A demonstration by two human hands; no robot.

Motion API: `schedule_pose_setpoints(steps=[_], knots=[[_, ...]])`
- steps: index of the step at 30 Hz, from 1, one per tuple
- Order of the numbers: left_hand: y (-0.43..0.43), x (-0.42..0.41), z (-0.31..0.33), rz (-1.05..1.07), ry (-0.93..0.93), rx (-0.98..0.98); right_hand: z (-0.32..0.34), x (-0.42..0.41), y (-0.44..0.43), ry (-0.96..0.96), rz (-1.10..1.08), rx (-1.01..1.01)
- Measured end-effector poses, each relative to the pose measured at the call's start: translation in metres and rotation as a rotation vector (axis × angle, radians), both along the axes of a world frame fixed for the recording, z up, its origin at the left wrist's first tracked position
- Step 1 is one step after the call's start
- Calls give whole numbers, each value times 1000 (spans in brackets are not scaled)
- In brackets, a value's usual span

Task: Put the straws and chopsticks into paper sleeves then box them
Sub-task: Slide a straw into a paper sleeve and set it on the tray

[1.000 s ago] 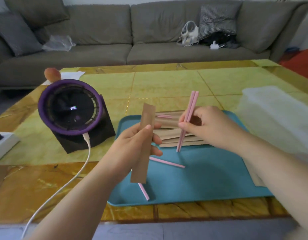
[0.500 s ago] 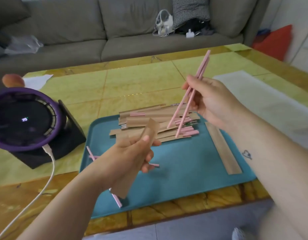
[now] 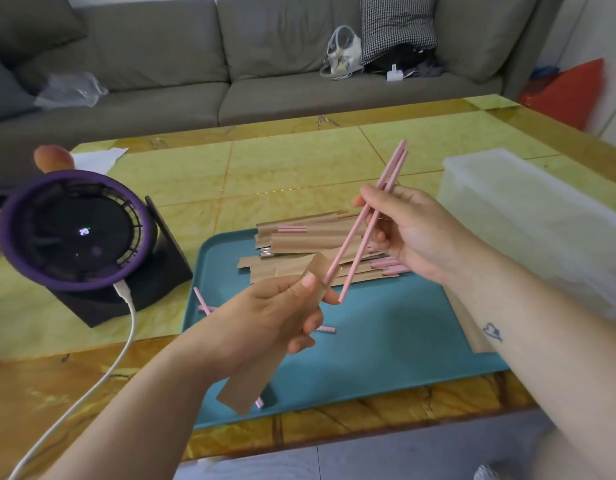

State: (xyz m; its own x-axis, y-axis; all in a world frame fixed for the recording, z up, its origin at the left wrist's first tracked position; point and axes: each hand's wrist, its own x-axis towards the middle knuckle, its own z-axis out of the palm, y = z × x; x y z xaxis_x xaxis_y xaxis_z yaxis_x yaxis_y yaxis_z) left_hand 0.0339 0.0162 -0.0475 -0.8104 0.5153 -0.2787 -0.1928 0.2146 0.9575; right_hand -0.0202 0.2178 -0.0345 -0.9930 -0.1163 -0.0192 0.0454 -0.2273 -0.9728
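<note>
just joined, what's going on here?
A person is sleeving pink sticks. The left hand grips a brown paper sleeve, tilted over the teal tray. The right hand pinches two pink sticks, whose lower tips are at the sleeve's top end, not visibly inside yet. A pile of filled sleeves lies on the tray's far side, with loose pink sticks near its left edge. The translucent box sits to the right.

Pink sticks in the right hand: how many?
2. The right hand pinches both pink sticks above the teal tray. Left stick: tip at the top of the paper sleeve that the left hand grips. Right stick: tip just beside that sleeve.
</note>
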Motion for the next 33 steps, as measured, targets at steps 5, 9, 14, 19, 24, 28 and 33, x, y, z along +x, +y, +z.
schedule_pose_setpoints(steps=[5,9,14,19,24,28,33], knots=[[-2,-1,2,8,41,-9,3,2,-2,-9,-40,-72],[-1,0,2,-4,48,-51,1,3,-2,-7,11,-27],[0,-1,1,29,92,-63,2,3,-2,1,27,0],[2,-3,-1,72,144,-69,0,5,-6,-11,58,-6],[2,-3,0,80,177,-37,-4,11,-12,-103,268,137],[-2,-4,4,65,201,-154,-2,10,-11,-101,261,181],[-12,-9,-1,-2,155,-338,4,6,3,-99,153,145]])
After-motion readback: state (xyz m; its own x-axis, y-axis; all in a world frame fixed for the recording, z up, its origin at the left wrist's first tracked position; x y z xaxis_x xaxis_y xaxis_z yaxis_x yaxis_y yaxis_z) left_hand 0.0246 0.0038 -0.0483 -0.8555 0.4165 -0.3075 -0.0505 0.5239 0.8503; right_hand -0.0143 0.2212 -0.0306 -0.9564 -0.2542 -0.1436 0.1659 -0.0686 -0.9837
